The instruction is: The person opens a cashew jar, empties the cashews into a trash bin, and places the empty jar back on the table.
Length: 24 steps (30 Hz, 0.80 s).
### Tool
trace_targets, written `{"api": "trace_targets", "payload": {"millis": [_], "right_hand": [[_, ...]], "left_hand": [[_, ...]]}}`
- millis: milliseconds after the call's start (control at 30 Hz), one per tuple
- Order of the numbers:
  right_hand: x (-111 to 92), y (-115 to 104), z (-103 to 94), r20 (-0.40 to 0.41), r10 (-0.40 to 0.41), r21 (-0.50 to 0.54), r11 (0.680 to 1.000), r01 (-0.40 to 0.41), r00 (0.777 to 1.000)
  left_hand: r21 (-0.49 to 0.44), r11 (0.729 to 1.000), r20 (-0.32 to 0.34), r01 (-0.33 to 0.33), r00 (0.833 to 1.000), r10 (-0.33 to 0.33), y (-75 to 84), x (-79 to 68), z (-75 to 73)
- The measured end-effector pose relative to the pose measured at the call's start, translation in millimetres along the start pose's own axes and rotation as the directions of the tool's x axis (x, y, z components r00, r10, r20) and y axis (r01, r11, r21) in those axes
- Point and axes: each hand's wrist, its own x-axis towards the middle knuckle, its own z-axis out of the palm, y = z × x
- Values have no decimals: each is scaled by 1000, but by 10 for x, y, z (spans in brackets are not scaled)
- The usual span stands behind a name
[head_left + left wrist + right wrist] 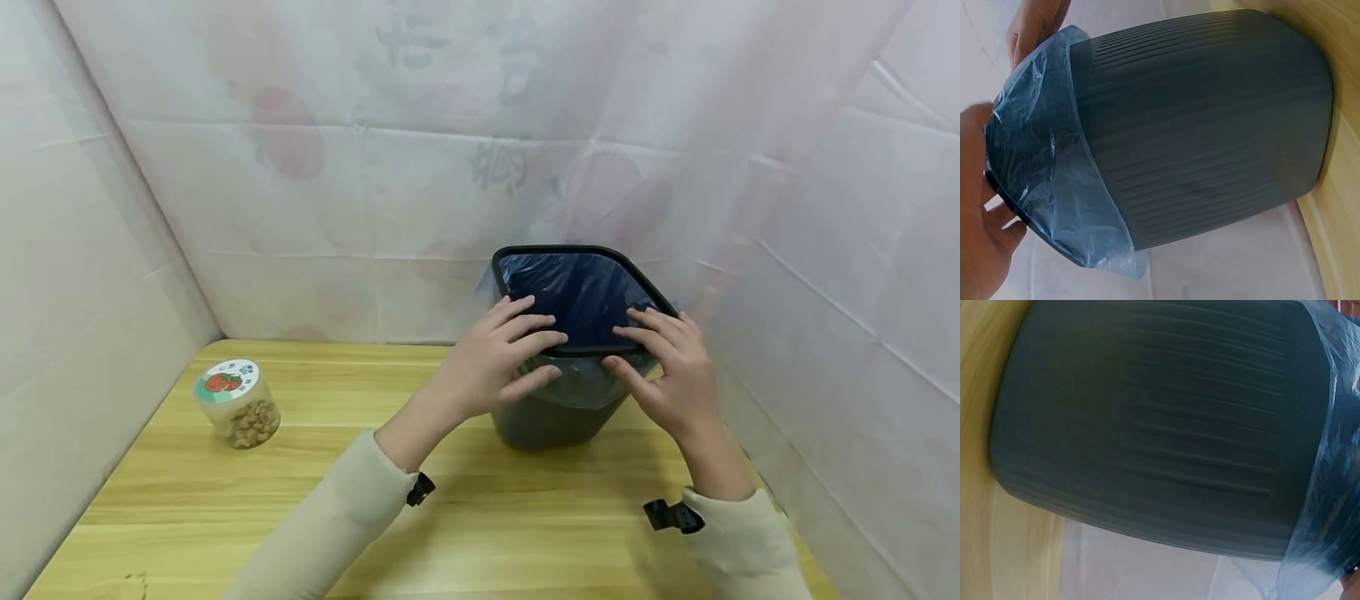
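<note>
A dark grey trash bin [1210, 125] stands upright on the table, with a thin blue plastic bag [592, 382] lining it and folded down over the outside. A black rim ring [592, 249] runs around its mouth over the bag. At the near left of the rim lies my left hand [495, 358], fingers spread and reaching over the edge, thumb outside. Opposite it, my right hand [671, 371] lies at the near right corner, fingers loosely bent over the rim and thumb in front. In the right wrist view, only a bit of a hand [1350, 584] shows at the corner.
On the left of the wooden table [360, 383] sits a clear plastic jar [238, 404] of light brown nuts or snacks, its lid printed with tomatoes. Pale printed curtains [360, 200] hang behind the bin and along both sides.
</note>
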Motion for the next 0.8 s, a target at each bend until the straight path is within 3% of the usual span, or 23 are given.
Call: {"api": "trace_targets", "payload": {"millis": [167, 500, 800], "right_hand": [[-2, -85, 52, -39, 7, 6, 1000, -7, 999], [6, -280, 189, -79, 13, 10, 1000, -12, 997], [32, -380, 253, -96, 16, 14, 1000, -15, 995]], "left_hand": [[12, 1000, -7, 11, 1000, -10, 12, -50, -26], [-3, 1000, -80, 24, 996, -24, -11, -194, -101], [6, 1000, -75, 30, 997, -29, -43, -265, -176]]}}
